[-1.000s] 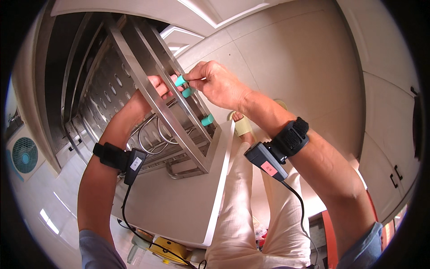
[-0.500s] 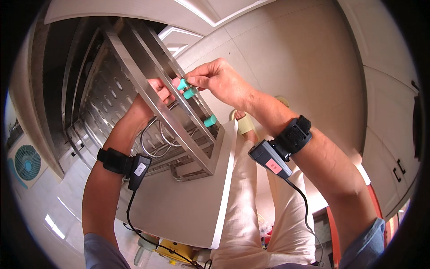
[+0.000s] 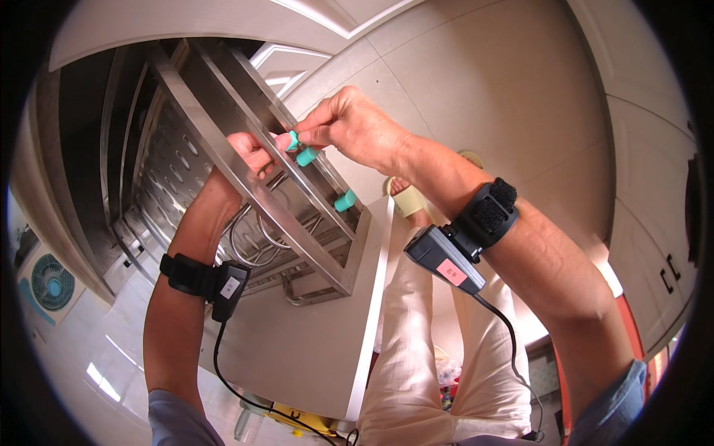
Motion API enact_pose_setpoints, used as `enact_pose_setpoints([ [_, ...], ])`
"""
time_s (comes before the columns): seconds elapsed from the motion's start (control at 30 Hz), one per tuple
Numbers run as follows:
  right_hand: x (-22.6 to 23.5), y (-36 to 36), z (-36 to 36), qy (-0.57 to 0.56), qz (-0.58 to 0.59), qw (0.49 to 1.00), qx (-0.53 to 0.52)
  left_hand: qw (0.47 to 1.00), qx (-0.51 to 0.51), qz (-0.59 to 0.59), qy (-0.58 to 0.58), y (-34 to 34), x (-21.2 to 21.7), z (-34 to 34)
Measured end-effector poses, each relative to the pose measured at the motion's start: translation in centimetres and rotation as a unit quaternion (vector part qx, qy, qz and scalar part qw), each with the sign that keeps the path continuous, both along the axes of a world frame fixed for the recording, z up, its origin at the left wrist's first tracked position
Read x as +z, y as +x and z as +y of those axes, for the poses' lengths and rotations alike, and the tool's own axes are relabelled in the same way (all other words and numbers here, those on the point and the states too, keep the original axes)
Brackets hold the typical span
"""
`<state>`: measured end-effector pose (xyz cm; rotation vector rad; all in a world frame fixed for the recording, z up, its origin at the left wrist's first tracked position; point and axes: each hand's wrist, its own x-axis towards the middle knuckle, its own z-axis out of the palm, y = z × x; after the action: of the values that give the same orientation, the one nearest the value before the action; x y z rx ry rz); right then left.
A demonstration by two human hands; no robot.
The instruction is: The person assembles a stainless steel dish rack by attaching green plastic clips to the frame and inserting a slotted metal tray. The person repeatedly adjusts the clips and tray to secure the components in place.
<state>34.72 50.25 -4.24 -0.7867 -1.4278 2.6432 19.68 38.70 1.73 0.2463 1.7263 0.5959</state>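
A stainless steel wire rack (image 3: 297,223) sits pulled out of an open cabinet above a white door panel (image 3: 320,349). My right hand (image 3: 349,126) pinches a small teal cap (image 3: 294,140) on the rack's top rail. A second teal cap (image 3: 306,156) is just below it, and a third teal cap (image 3: 344,200) is further along the rail near the rack's corner. My left hand (image 3: 249,152) reaches behind the rail from inside the rack and grips it; its fingers are partly hidden by the steel bar.
A perforated steel shelf (image 3: 160,178) lines the cabinet interior at left. A small fan (image 3: 52,282) stands on the floor at far left. My legs in light trousers (image 3: 439,357) and a sandalled foot (image 3: 407,199) are below, on a pale tiled floor. White cabinet doors (image 3: 662,245) are at right.
Both hands have shifted slightly down and left along the rack's rail with the view. My right hand's fingers stay pinched on the teal cap.
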Motion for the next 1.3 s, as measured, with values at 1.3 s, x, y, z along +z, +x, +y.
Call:
enact_pose_setpoints([
  [1.3,1.7,-0.4,0.9,0.199,-0.022,0.978,0.059,0.991,0.030,-0.029,0.128,0.0,0.2,-2.4],
])
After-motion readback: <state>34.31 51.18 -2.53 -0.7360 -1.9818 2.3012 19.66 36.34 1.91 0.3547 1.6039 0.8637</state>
